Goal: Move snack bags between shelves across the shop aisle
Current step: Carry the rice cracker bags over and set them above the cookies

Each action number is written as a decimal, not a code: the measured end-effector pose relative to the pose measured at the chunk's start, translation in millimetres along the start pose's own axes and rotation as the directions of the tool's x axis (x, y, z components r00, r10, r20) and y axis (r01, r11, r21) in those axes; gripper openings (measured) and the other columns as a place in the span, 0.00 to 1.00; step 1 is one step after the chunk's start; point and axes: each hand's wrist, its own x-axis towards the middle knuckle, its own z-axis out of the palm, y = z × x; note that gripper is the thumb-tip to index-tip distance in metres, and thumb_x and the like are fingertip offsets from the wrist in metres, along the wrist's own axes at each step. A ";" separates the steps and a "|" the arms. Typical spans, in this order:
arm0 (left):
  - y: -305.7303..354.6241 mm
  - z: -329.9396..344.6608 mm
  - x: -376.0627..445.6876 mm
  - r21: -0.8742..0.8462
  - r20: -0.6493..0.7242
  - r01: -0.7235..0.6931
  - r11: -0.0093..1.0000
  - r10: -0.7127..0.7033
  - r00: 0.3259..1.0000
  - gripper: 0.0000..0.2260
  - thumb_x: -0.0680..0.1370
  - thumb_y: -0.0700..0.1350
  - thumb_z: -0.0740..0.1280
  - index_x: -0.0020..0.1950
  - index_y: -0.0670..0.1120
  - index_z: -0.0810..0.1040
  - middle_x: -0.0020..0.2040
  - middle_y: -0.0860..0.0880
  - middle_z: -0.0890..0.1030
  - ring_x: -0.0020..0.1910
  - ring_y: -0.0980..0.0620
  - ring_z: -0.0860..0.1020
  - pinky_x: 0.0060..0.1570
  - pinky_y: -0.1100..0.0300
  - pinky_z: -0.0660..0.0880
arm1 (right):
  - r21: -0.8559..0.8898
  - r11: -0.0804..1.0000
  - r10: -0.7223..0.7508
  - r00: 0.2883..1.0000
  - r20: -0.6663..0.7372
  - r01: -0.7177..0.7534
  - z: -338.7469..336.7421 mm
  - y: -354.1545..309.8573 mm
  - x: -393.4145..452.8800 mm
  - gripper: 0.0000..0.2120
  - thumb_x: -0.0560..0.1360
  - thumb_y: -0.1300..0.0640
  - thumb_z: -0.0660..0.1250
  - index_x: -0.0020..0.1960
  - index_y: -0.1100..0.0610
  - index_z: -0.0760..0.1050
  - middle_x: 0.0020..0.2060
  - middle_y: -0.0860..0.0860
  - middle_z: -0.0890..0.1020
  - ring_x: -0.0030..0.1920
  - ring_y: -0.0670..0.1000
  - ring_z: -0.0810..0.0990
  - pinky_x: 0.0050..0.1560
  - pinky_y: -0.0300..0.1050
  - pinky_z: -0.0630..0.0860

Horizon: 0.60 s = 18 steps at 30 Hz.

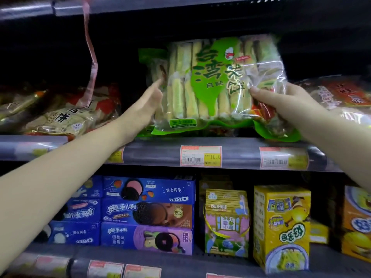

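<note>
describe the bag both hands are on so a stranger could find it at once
On the upper shelf, above the blue Oreo boxes, stands the green rice cracker bag, between left hand and right hand. It alone is green and upright; neighbouring bags lie flat.

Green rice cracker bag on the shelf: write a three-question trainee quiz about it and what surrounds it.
1. True or false: both hands touch the green rice cracker bag.
2. Multiple choice: what sits on the shelf directly below the bag? A) blue Oreo boxes B) bottles C) tins
3. Fill in: the right hand grips the bag at its lower ____ corner as the camera sees it.

Key: 1. True; the left hand presses its left side. 2. A. 3. Right.
</note>
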 end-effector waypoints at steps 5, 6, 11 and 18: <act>-2.0 -2.4 -2.8 0.043 0.057 -0.130 0.991 0.128 0.990 0.54 0.61 0.72 0.70 0.78 0.51 0.51 0.70 0.60 0.69 0.66 0.66 0.70 0.60 0.69 0.70 | -0.024 1.000 0.009 0.998 0.061 -0.007 16.8 7.3 13.9 0.19 0.70 0.42 0.74 0.58 0.47 0.78 0.45 0.41 0.85 0.40 0.40 0.82 0.30 0.29 0.73; -3.5 -3.2 -2.3 0.065 0.052 -0.131 0.989 0.128 0.990 0.53 0.62 0.70 0.71 0.78 0.52 0.49 0.69 0.62 0.68 0.66 0.68 0.69 0.61 0.69 0.69 | -0.013 1.000 0.020 0.996 0.087 -0.019 19.4 9.5 17.7 0.23 0.70 0.42 0.74 0.62 0.49 0.76 0.50 0.44 0.85 0.42 0.42 0.82 0.33 0.31 0.74; -9.7 -7.0 0.3 0.094 0.040 -0.139 0.986 0.136 0.990 0.48 0.67 0.66 0.72 0.78 0.57 0.47 0.74 0.56 0.64 0.71 0.62 0.66 0.71 0.50 0.64 | -0.018 0.988 0.152 0.950 0.273 -0.153 22.7 11.9 24.0 0.23 0.71 0.42 0.72 0.64 0.45 0.72 0.49 0.43 0.85 0.45 0.41 0.86 0.39 0.35 0.80; -12.7 -6.1 0.2 0.015 0.041 -0.153 0.988 0.153 0.987 0.47 0.70 0.61 0.72 0.76 0.63 0.40 0.78 0.56 0.57 0.73 0.60 0.64 0.73 0.47 0.59 | 0.100 0.991 0.048 0.948 0.316 -0.084 22.3 16.2 22.3 0.44 0.58 0.44 0.76 0.72 0.50 0.67 0.53 0.49 0.85 0.48 0.47 0.87 0.40 0.38 0.81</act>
